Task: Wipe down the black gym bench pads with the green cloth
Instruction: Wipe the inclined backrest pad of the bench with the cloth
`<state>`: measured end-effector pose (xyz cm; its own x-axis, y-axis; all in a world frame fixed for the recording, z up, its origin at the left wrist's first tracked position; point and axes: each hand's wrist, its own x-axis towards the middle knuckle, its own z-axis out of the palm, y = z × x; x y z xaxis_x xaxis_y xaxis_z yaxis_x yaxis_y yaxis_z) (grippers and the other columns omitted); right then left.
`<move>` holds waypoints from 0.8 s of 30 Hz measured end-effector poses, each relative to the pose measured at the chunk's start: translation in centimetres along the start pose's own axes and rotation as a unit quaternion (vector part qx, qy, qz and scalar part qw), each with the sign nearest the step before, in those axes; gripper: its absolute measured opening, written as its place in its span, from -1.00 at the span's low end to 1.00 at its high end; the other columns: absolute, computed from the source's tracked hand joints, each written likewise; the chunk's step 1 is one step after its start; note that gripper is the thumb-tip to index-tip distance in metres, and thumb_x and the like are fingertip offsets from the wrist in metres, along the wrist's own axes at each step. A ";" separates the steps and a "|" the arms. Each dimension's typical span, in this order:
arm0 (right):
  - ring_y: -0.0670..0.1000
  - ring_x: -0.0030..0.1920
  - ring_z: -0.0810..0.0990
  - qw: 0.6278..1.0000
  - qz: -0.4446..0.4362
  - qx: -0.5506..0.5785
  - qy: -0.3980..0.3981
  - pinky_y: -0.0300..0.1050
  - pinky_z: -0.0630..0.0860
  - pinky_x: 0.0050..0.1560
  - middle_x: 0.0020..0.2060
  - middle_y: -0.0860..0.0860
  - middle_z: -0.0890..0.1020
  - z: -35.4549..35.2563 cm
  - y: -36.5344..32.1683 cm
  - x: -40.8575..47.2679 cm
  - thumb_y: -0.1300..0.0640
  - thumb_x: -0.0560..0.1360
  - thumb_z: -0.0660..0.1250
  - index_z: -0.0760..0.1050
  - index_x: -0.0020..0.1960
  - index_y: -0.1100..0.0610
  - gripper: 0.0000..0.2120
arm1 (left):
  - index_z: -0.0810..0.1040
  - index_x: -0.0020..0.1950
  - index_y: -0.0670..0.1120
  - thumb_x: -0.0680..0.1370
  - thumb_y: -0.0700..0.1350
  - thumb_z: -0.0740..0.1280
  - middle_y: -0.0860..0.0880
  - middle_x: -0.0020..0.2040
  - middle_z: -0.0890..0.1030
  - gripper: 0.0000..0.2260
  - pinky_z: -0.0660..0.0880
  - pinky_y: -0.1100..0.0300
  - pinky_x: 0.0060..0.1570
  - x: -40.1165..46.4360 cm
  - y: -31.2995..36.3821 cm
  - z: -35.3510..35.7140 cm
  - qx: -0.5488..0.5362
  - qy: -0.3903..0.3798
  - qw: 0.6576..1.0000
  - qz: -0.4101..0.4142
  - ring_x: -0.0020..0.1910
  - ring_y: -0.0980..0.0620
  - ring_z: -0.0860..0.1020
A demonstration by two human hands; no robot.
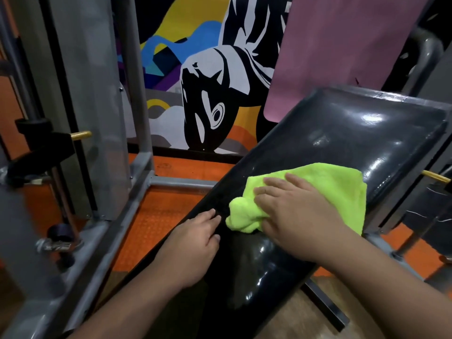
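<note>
The black gym bench pad (342, 133) runs from the lower middle up to the right, glossy and shining under the light. A bright green cloth (342, 182) lies spread on the middle of the pad, bunched at its left end. My right hand (293, 211) lies flat on the cloth with fingers straight, pressing it onto the pad. My left hand (195, 238) rests on the pad's left edge just left of the cloth, fingers extended along the edge.
A grey steel machine frame (137, 182) with uprights stands to the left over an orange rubber floor (159, 216). A brass pin (436, 177) sticks out at the right. A pink mat (342, 45) and a painted mural (208, 81) are behind the bench.
</note>
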<state>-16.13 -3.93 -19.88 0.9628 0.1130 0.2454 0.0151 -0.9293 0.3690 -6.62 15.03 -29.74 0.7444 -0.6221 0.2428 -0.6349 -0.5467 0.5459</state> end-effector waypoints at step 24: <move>-0.01 0.57 0.13 0.997 -0.017 0.014 -0.079 0.08 -0.06 0.57 0.50 -0.08 0.37 -0.9 -0.1 3.6 -0.08 0.60 0.11 0.42 0.39 0.00 -0.59 | 0.32 0.54 0.03 0.65 0.00 0.17 0.11 0.59 0.19 -0.57 0.21 0.11 0.49 -0.1 0.2 0.2 0.010 0.002 1.000 0.006 0.54 0.12 0.19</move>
<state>-12.96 -3.14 -18.18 0.9920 0.0901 0.0889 0.0538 -0.9359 0.3481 -6.85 14.89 -29.78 0.7370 -0.6268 0.2529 -0.6483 -0.5498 0.5266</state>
